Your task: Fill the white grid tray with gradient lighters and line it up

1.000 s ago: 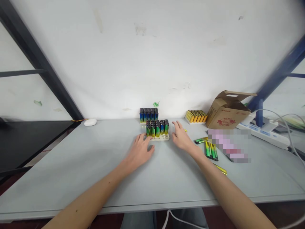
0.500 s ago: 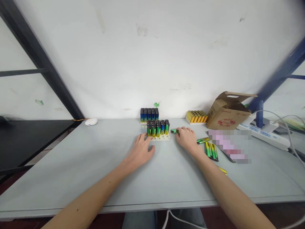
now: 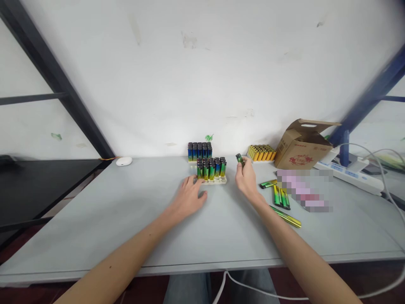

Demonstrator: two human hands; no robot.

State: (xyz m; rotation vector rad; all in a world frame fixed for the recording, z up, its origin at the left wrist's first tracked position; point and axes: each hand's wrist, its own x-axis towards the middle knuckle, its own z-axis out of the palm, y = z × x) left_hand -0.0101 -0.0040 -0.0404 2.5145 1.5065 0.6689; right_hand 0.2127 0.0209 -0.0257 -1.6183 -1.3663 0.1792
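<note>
Between thumb and fingers, my right hand (image 3: 246,176) holds a green lighter (image 3: 239,158), its dark top pointing up and left, above the table. My left hand (image 3: 189,195) rests with fingers apart, fingertips at the left front corner of a white tray (image 3: 218,181). Several green and blue lighters (image 3: 211,170) stand upright in that tray, with holes showing along its front and right. Right of my right hand, one green-yellow lighter (image 3: 268,184) lies on its side. Several more lighters (image 3: 281,198) lie close together, and yellow-green ones (image 3: 288,218) lie nearer the front edge.
Behind the tray stands a block of blue lighters (image 3: 199,152). Yellow lighters (image 3: 262,153) fill another tray beside an open cardboard box (image 3: 299,150). A power strip (image 3: 354,176) and a blurred pink item (image 3: 302,190) lie at right, a white case (image 3: 124,161) at far left.
My right hand has lifted the green lighter off the table and tilted it upward. More of the lighters near its wrist now show. My left hand stays by the tray.
</note>
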